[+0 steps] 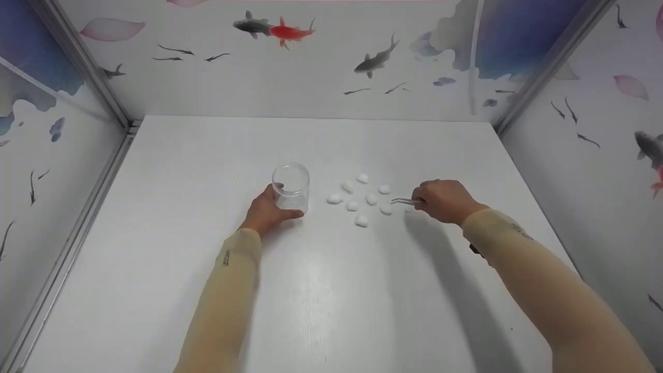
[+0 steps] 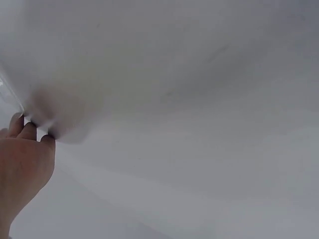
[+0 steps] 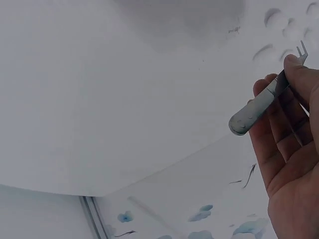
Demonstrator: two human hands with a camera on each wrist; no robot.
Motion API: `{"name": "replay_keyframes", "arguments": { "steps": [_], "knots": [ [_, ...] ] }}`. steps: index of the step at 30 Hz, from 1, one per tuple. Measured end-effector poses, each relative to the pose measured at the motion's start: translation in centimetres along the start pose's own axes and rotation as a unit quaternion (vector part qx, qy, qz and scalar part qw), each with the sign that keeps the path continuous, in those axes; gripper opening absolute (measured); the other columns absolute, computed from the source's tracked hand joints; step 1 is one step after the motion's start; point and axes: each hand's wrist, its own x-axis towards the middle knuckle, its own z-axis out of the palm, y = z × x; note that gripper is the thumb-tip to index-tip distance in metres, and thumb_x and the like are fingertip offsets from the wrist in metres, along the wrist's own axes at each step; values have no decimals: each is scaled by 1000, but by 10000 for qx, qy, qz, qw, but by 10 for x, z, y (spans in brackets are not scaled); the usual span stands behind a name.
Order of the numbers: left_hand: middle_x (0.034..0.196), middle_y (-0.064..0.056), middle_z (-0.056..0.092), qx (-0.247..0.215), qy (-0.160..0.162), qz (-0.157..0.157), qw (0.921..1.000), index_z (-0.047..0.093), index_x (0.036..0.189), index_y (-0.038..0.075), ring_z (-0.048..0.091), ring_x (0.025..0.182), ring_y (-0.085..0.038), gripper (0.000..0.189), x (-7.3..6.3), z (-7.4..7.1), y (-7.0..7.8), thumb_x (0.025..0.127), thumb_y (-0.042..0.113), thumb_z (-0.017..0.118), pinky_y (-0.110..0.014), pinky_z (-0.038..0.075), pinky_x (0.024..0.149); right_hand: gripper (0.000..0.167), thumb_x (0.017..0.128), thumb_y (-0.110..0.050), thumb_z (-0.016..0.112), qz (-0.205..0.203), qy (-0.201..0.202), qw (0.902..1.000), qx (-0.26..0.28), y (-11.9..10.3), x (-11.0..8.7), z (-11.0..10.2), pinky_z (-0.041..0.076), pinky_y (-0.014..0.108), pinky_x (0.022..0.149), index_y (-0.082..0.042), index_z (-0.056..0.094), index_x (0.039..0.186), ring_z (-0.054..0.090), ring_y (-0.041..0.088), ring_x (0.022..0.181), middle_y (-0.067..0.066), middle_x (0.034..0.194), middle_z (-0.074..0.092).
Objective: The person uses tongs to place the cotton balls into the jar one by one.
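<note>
My left hand [image 1: 264, 212] grips a clear, open-topped jar [image 1: 299, 203] from its left side, with the thumb across the front. In the left wrist view only the fingers' backs and a sliver of the jar [image 2: 9, 94] show at the left edge. Several white cotton balls [image 1: 362, 221] lie loosely grouped on the table, right of the jar. My right hand [image 1: 446, 201] pinches metal tweezers [image 1: 405, 201] between thumb and fingers. Their bent tips point left, near the rightmost cotton balls, apart from each other with nothing visible between them. The tweezers' broad rear end [image 3: 251, 114] shows in the right wrist view.
The white table [image 1: 311, 290] is bounded by a back wall [image 1: 207, 88] and side walls printed with fish and petals. Metal frame posts [image 1: 98, 67] stand at the corners. Both forearms wear beige sleeves [image 1: 228, 295].
</note>
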Motion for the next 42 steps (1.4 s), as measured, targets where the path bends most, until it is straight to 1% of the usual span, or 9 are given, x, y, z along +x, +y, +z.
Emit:
{"name": "replay_keyframes", "arguments": {
  "steps": [4, 6, 13, 18, 21, 27, 33, 42],
  "knots": [
    [153, -13, 42, 36, -30, -61, 10000, 34, 152, 9, 34, 143, -30, 103, 0, -1, -1, 72, 41, 90, -43, 26, 119, 13, 81, -8, 82, -397, 153, 9986, -316, 2, 2, 5, 57, 41, 62, -9, 75, 92, 65, 20, 70, 2, 81, 66],
    [153, -13, 42, 54, -34, -42, 10000, 33, 153, 8, 34, 143, -31, 104, 0, -1, -1, 72, 41, 90, -44, 26, 119, 14, 80, -7, 84, -537, 217, 9973, -452, 2, 3, 7, 57, 40, 60, -9, 74, 90, 65, 20, 68, 2, 79, 65],
    [153, -14, 41, 86, -79, 4, 9999, 30, 154, 7, 34, 143, -30, 107, 2, -2, -1, 72, 43, 89, -43, 25, 119, 15, 78, -6, 84, -830, 262, 9941, -654, -1, 6, 17, 58, 39, 59, -10, 74, 88, 63, 19, 65, 3, 77, 65],
    [154, -14, 41, 125, -107, 38, 9999, 29, 155, 7, 34, 143, -31, 108, 3, -2, -1, 72, 43, 89, -44, 25, 119, 15, 78, -4, 84, -1018, 362, 9911, -783, -6, 7, 22, 58, 39, 58, -8, 73, 88, 65, 21, 66, 6, 80, 67],
    [154, -14, 41, 131, -140, 68, 9998, 29, 155, 7, 34, 143, -31, 108, 4, -3, -1, 72, 43, 89, -45, 25, 119, 16, 77, -4, 85, -1038, 398, 9900, -865, -7, 7, 23, 58, 39, 58, -8, 73, 88, 65, 22, 67, 6, 80, 67],
    [155, -13, 40, 229, -194, 41, 9995, 25, 157, 8, 34, 143, -31, 112, 4, -3, -3, 73, 46, 88, -45, 27, 118, 14, 79, -6, 84, -1031, 244, 9894, -993, -7, 6, 26, 57, 37, 55, -7, 72, 85, 64, 21, 64, 5, 76, 64],
    [155, -14, 40, 240, -204, -3, 9995, 26, 157, 8, 34, 143, -31, 111, 4, -3, -1, 73, 45, 88, -44, 26, 119, 12, 80, -5, 82, -921, 137, 9917, -882, -8, 8, 29, 57, 38, 58, -7, 73, 88, 64, 20, 65, 5, 78, 66],
    [155, -14, 39, 156, -175, -31, 9997, 26, 157, 8, 33, 143, -31, 113, 5, -4, -3, 71, 47, 89, -45, 25, 119, 12, 80, -4, 82, -863, 129, 9941, -652, -4, 13, 31, 56, 39, 57, -9, 74, 87, 61, 20, 62, 4, 77, 65]
  ]
}}
